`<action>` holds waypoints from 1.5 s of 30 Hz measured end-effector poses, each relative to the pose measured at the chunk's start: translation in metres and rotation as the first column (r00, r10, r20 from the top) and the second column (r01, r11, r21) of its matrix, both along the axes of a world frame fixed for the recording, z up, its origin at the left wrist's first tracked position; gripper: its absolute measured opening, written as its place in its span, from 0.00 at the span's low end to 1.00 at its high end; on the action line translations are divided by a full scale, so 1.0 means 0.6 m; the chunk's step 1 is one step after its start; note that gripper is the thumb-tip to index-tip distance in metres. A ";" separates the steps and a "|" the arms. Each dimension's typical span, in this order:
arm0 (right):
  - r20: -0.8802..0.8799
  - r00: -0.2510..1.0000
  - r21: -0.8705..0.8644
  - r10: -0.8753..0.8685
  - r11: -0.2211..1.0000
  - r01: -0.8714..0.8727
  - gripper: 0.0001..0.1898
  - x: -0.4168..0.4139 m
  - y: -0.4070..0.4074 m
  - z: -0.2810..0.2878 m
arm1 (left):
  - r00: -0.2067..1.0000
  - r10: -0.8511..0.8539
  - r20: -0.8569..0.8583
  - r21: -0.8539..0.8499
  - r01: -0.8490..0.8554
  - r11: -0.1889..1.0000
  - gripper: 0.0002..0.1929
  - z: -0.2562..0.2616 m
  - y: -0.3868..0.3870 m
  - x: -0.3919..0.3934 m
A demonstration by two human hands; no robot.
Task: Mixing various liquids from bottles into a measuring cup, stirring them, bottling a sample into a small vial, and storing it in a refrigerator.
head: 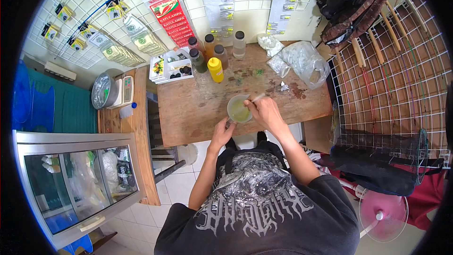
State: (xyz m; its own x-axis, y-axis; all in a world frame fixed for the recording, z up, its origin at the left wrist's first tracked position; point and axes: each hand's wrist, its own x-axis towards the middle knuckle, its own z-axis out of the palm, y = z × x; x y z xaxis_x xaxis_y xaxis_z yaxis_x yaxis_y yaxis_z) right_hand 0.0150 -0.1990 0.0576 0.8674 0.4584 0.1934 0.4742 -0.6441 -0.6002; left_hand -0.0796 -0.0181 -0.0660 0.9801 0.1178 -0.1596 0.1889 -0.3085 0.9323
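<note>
Near the front edge of the wooden table, a whitish translucent plastic cup (232, 101) holds a pale green mixture (240, 113). My left hand (222, 134) grips the cup at its near left side, fingers at the rim and wall. Over the cup's right side, my right hand (268, 114) is closed around a pale stirring utensil (259, 96). Its upper end sticks out above the fist; its lower end is hidden by my hand and the mixture. A yellow squeeze bottle (216, 71) stands beyond the cup, among several dark-capped bottles (239, 46).
A white divided organizer (161, 78) sits at the table's back left. Clear plastic bags (303, 62) and a small white piece (284, 86) lie to the right. On the left bench are a kitchen scale (124, 91), a metal bowl (102, 94) and a glass-fronted cabinet (79, 184).
</note>
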 end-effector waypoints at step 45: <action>-0.066 0.996 0.045 0.068 0.997 -0.065 0.09 0.034 -0.017 0.007 | 0.999 0.035 0.021 -0.021 -0.035 0.999 0.14 0.000 -0.010 0.028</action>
State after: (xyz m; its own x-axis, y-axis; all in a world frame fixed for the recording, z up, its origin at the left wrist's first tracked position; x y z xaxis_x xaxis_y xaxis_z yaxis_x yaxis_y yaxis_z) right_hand 0.0353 -0.2090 0.0618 0.8471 0.5078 0.1568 0.4729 -0.5854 -0.6586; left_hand -0.0629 -0.0242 -0.0662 0.9786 0.1492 -0.1414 0.1792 -0.2825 0.9424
